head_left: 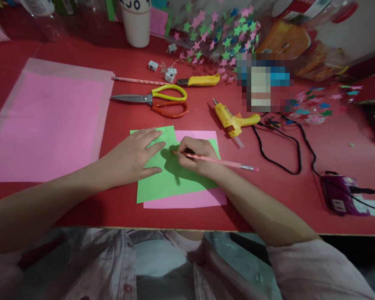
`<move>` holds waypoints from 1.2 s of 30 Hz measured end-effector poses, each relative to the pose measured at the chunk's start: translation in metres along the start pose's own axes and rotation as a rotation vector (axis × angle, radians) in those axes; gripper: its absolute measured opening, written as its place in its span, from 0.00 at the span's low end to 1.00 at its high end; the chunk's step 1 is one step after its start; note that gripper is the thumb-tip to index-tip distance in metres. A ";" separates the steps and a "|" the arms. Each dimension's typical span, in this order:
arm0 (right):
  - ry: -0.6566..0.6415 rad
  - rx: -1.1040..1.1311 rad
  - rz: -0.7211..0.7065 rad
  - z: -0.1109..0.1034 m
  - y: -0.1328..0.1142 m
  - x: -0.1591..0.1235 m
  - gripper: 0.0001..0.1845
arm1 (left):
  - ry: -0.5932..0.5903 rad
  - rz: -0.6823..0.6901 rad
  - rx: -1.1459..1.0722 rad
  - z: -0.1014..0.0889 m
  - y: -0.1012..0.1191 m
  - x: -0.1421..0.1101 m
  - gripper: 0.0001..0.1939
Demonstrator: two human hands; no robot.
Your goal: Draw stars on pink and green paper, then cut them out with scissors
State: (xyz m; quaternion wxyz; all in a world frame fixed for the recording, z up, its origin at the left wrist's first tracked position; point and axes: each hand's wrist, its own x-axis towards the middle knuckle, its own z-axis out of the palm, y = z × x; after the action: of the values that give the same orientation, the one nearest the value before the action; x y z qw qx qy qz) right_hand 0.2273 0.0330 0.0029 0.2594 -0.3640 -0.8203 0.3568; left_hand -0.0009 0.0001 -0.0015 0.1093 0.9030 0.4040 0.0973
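My right hand [195, 154] grips a pink pencil [225, 162], its tip down at the green paper [162, 183] and its eraser end pointing right. Flat on the left part of that green sheet lies my left hand [140, 152], fingers spread. Beneath the green paper is a pink sheet [187, 200], showing along the front and at the back right. Just behind my hands rest scissors [151, 98] with one yellow and one red handle, blades to the left. To the right of my right hand lies a yellow glue gun [233, 121].
A large pink sheet [46, 125] covers the table's left side. Behind the scissors are another pencil [137, 80] and a yellow box cutter [204, 80]. Star-decorated plastic [218, 33] and a white cup [136, 25] stand at the back. Black cords run to a purple box [340, 193] at right.
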 end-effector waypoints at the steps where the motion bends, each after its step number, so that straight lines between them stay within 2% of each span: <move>1: 0.000 0.005 -0.008 0.000 0.000 0.000 0.07 | 0.000 0.003 0.008 0.000 0.000 0.000 0.31; 5: 0.026 0.075 0.020 -0.001 0.004 0.002 0.07 | -0.005 0.003 0.010 -0.001 0.000 0.000 0.31; 11: 0.241 0.321 0.267 -0.008 0.011 0.008 0.11 | 0.015 -0.009 -0.022 0.001 -0.001 0.001 0.33; 16: 0.388 0.369 0.291 -0.014 0.003 0.008 0.17 | 0.044 -0.049 -0.068 0.009 0.000 0.006 0.37; 21: 0.352 0.395 0.307 -0.012 -0.005 0.007 0.12 | 0.040 -0.102 -0.092 0.007 -0.006 0.008 0.40; 26: 0.275 0.363 0.303 -0.010 0.004 0.009 0.07 | 0.020 -0.088 -0.130 -0.006 -0.019 0.006 0.40; 32: 0.369 0.294 0.348 -0.017 0.018 0.014 0.07 | -0.046 -0.044 -0.127 -0.008 -0.020 0.005 0.42; 36: 0.334 0.239 0.231 -0.015 0.007 0.010 0.06 | -0.058 -0.046 -0.115 -0.003 -0.019 0.004 0.42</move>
State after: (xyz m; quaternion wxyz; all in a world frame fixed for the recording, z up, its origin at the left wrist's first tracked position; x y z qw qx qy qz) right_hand 0.2343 0.0506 0.0086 0.3902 -0.4764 -0.6708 0.4134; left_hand -0.0126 0.0164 -0.0036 0.1751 0.8881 0.4151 0.0916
